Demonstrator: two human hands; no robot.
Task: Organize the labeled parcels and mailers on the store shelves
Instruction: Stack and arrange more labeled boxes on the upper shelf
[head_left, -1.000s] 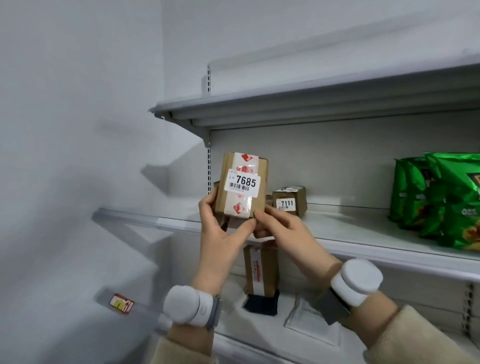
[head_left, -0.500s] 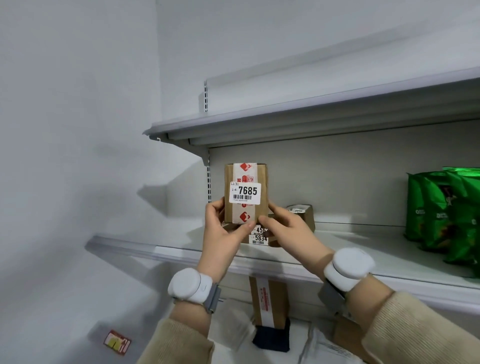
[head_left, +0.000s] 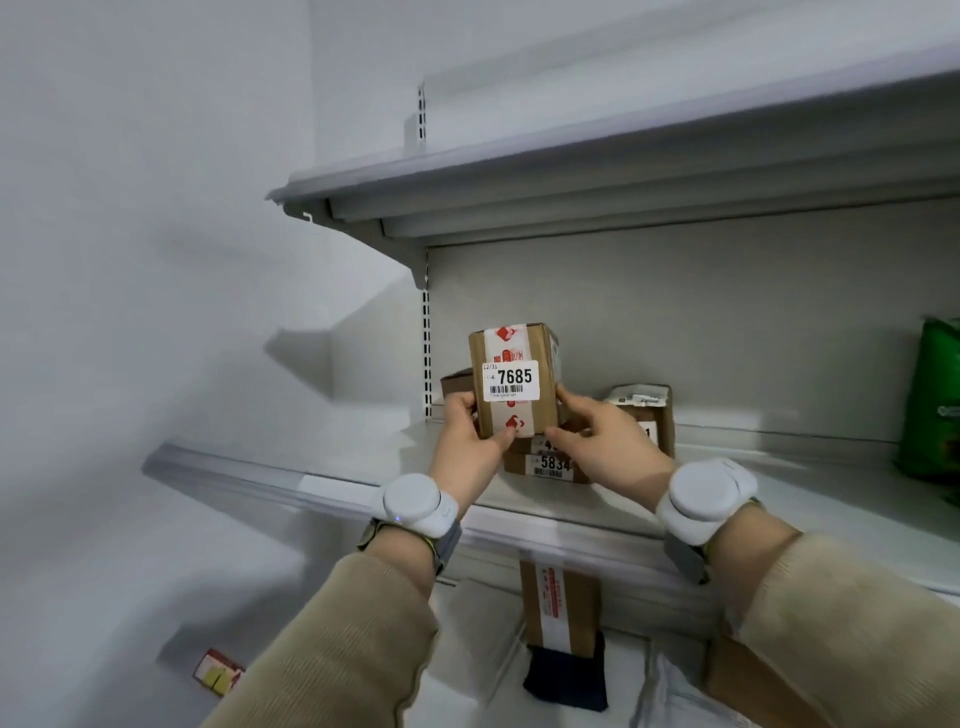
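Fingers (head_left: 460, 411) of left hand (head_left: 470, 449) and fingers (head_left: 571, 408) of right hand (head_left: 610, 452): curled and clamped on opposite lower sides of box 7685 (head_left: 511, 382), left thumb at its front bottom edge. Location: centre of frame, upright, label facing the camera, held above box 5834 (head_left: 551, 463) on the middle shelf (head_left: 358, 486) (whether it rests on what lies beneath cannot be told). Handling, judged: small taped carton, stiff, probably light; tape strip looks slick, bare cardboard sides give better purchase. Hold: side faces, low, clear of the label. Risk: toppling if set down off-centre on a narrow base.
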